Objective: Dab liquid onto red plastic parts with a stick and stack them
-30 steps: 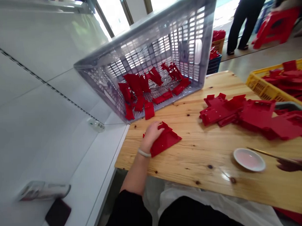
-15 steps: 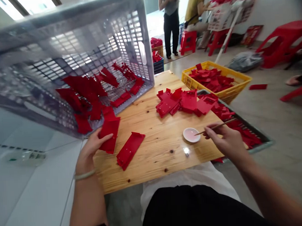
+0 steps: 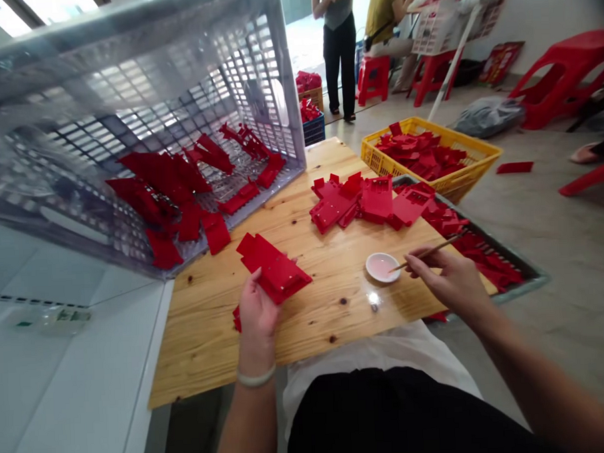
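Observation:
My left hand (image 3: 259, 305) is closed around a flat red plastic panel (image 3: 274, 268) with raised edges, held tilted above the table. Behind that hand a bit of another red plastic panel (image 3: 236, 319) shows on the wood; the rest is covered. My right hand (image 3: 447, 273) pinches a thin wooden stick (image 3: 428, 252). Its lower tip reaches into a small white dish (image 3: 382, 268) of pale pinkish liquid; whether the tip has bristles is too small to tell. Beyond the dish lies a heap of red plastic panels (image 3: 375, 200).
A grey plastic crate (image 3: 296, 100) lies tipped at the left of the wooden table (image 3: 307, 346), red pieces inside. At the right stand a yellow crate (image 3: 430, 174) and a dark green crate (image 3: 529, 284), both with red parts. Two people and red stools (image 3: 374, 78) are behind.
My left hand has moved right from the grey crate's edge, carrying a red panel over the one lying on the table. My right hand has hardly moved, the stick's tip still at the dish.

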The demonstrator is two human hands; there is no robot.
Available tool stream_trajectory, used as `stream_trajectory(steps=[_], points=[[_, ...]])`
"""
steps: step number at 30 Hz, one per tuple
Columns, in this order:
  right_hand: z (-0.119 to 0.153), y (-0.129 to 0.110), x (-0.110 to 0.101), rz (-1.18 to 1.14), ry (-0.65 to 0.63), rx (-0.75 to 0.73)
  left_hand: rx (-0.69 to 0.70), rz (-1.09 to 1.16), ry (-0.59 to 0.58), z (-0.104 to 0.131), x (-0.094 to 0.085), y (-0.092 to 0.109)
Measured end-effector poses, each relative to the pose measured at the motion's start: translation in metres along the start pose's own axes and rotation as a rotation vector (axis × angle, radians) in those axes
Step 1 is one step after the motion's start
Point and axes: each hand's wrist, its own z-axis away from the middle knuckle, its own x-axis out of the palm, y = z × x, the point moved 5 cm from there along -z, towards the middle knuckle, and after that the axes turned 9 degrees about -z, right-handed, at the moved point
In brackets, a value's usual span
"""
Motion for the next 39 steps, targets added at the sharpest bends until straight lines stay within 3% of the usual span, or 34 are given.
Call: stream_trajectory(steps=[6,11,17,21,26,30,33,39], points=[[0.0,0.0,-0.004,0.03,-0.019,-0.008,-0.072,-0.081,-0.131,0.014,0.028,-0.025],[0.0,-0.005,-0.006,0.011,-0.013,-0.012,-0.098,-0.146,-0.187,0.027,0.036,-0.037],[0.024,-0.069,-0.011,-0.356,0.069,0.05,-0.115,-0.114,-0.318,0.051,0.05,-0.046],[0.04,-0.114,0.003,-0.527,-0.024,0.038,-0.08,-0.12,-0.37,0.059,0.057,-0.05],[0.04,-0.13,0.022,-0.599,-0.108,0.028,-0.069,-0.195,-0.366,0.063,0.052,-0.054],[0.042,-0.133,0.027,-0.607,-0.136,0.002,0.007,-0.368,-0.275,0.068,0.043,-0.051],[0.044,-0.135,0.026,-0.53,-0.132,-0.087,0.102,-0.542,-0.236,0.074,0.043,-0.045],[0.047,-0.152,0.026,-0.335,-0.214,-0.526,0.239,-0.744,-0.159,0.08,0.049,-0.035]])
